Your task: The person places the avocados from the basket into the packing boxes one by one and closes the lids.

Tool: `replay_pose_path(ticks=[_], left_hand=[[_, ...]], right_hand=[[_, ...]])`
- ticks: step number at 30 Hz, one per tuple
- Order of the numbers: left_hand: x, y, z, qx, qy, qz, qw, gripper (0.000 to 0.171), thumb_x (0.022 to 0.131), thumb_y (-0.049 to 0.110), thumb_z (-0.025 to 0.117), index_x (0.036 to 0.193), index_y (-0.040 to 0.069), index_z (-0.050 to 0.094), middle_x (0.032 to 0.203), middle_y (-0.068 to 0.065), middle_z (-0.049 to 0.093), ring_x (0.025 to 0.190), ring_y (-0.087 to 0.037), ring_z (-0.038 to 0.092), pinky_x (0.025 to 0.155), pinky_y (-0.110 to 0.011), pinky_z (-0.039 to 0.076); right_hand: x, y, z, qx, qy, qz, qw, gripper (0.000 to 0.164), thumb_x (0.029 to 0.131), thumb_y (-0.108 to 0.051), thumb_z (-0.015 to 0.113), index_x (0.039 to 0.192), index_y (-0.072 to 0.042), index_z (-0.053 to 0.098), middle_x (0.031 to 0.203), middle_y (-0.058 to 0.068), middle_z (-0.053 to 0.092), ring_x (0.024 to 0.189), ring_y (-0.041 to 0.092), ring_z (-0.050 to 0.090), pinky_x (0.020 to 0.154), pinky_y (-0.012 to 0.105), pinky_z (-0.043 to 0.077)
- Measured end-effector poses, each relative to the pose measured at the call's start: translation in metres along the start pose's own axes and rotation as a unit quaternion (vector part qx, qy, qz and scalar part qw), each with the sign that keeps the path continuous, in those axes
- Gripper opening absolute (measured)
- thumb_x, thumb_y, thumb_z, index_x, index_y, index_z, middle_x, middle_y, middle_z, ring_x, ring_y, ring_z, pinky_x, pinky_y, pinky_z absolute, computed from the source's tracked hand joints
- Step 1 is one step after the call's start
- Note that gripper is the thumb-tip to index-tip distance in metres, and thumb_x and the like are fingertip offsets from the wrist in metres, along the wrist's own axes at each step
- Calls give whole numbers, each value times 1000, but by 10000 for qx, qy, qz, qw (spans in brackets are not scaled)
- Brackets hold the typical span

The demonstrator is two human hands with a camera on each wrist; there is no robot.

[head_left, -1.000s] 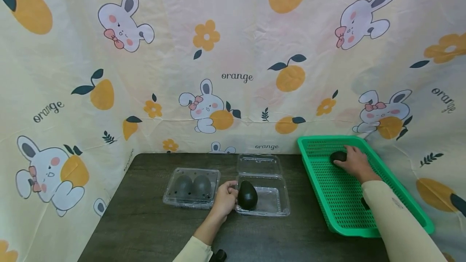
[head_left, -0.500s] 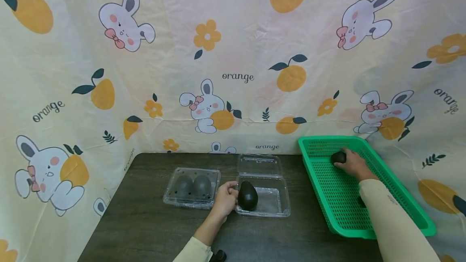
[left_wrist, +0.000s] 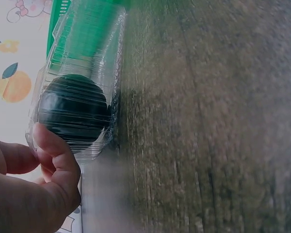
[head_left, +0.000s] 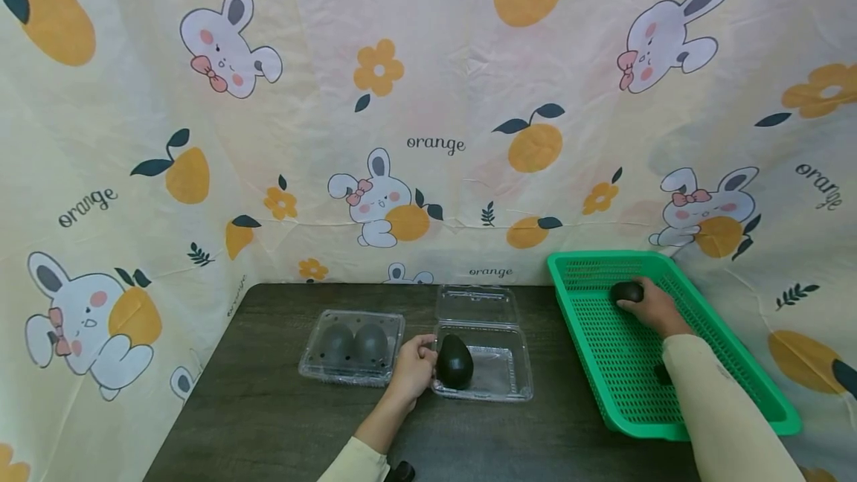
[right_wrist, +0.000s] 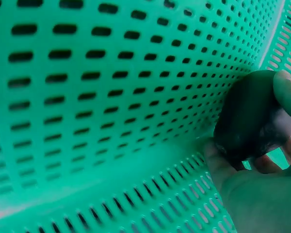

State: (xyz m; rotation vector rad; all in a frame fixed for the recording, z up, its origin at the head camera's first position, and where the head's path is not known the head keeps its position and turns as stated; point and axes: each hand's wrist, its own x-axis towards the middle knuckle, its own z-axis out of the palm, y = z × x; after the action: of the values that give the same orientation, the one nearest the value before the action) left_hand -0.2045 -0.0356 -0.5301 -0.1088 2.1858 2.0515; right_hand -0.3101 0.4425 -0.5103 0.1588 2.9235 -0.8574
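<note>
My left hand [head_left: 413, 369] pinches the left rim of a clear plastic clamshell box [head_left: 502, 363], whose lid lies back. One dark avocado [head_left: 454, 362] sits in the left half of this box, beside my fingertips; the left wrist view shows it through the ribbed wall. Over in the green basket [head_left: 576, 326], my right hand [head_left: 655, 309] grips a second dark avocado [head_left: 626, 291] near the far end. The right wrist view has fingers and thumb around that avocado [right_wrist: 252, 114]. Part of another dark thing [head_left: 661, 374] shows in the basket beside my right sleeve.
A closed clear box [head_left: 351, 346] with two dark round fruits inside stands left of my left hand. The dark wooden table [head_left: 268, 407] carries everything. Behind it hangs a patterned cloth [head_left: 455, 199] with rabbits and oranges.
My right hand has shifted slightly toward me in the basket, and more of the avocado in it shows. The left hand and the open box stay in place.
</note>
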Motion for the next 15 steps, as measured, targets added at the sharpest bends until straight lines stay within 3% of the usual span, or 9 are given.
replay_pose_path(ticks=[7, 15], left_hand=[[0, 0, 0, 39, -3, -18, 10000, 37, 100, -9, 48, 137, -14, 51, 83, -3, 51, 64, -13, 49, 46, -18, 45], [-1, 1, 1, 35, 6, -16, 10000, 37, 100, -8, 50, 137, -13, 52, 82, -3, 51, 64, -13, 50, 47, -19, 46]], right_hand=[[-4, 6, 2, 499, 77, 257, 9984, 83, 102, -36, 62, 154, 14, 20, 148, 48, 27, 130, 66, 33, 99, 73, 41], [-7, 11, -5, 1054, -125, 441, 9934, 95, 104, -51, 53, 156, 15, 9, 153, 48, 16, 134, 65, 30, 102, 73, 40]])
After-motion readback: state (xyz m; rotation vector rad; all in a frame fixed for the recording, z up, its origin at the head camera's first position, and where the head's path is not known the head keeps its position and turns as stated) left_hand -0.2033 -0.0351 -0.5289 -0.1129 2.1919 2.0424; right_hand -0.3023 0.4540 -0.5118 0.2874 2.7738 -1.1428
